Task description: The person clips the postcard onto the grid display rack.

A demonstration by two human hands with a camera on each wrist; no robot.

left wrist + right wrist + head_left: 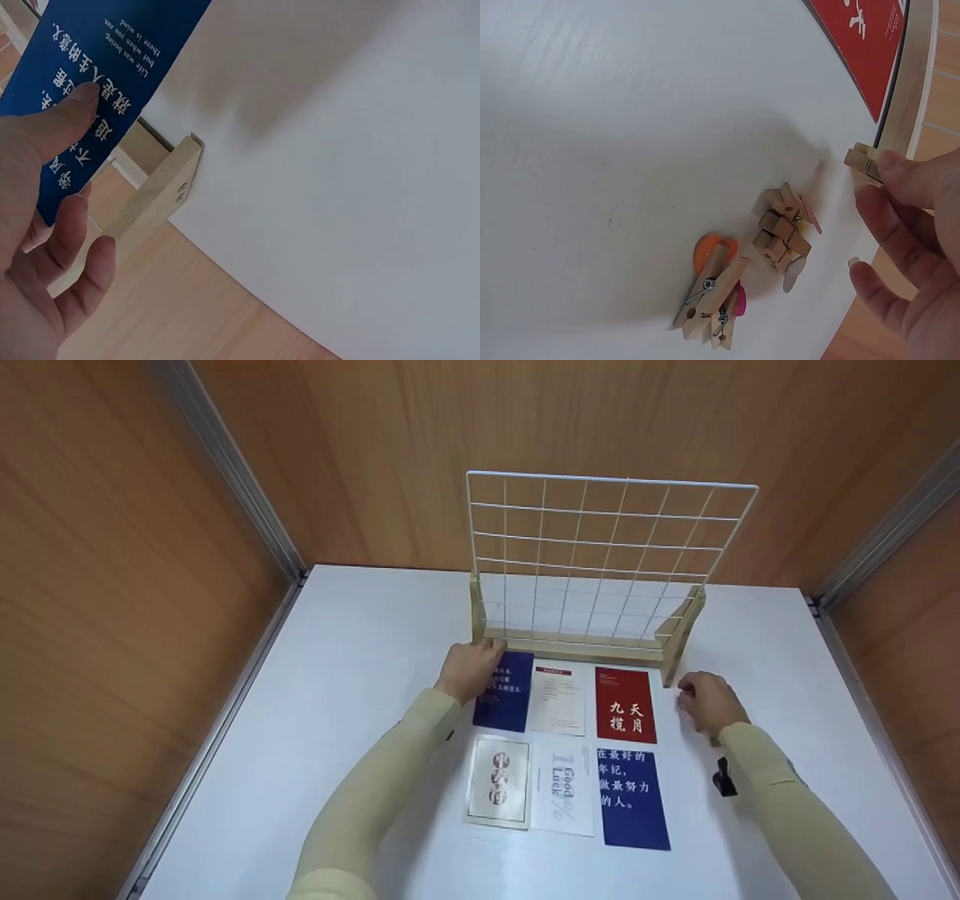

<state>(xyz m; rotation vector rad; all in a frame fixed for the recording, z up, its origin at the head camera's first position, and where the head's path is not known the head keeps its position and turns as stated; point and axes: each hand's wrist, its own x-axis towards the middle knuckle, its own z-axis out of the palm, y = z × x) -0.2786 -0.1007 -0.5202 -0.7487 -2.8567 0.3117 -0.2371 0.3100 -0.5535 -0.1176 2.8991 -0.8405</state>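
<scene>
My left hand (471, 667) pinches a dark blue card (124, 56) with white lettering, thumb across its printed face. In the head view this card overlaps the left end of the wooden base of a white wire grid rack (570, 643). Between thumb and forefinger, my right hand (711, 703) pinches a small wooden clothespin (864, 160), just right of the rack's right foot. Below that hand in the right wrist view lie more wooden clothespins (780, 232), some with coloured discs; in the head view the hand and sleeve hide them.
Other cards lie in rows before the rack: a white printed one (557, 701), a red one (626, 705), a cream one (497, 784), a white "Good Luck" one (562, 787) and a blue one (634, 802). Wood-grain panels (375, 450) enclose the white table (360, 645).
</scene>
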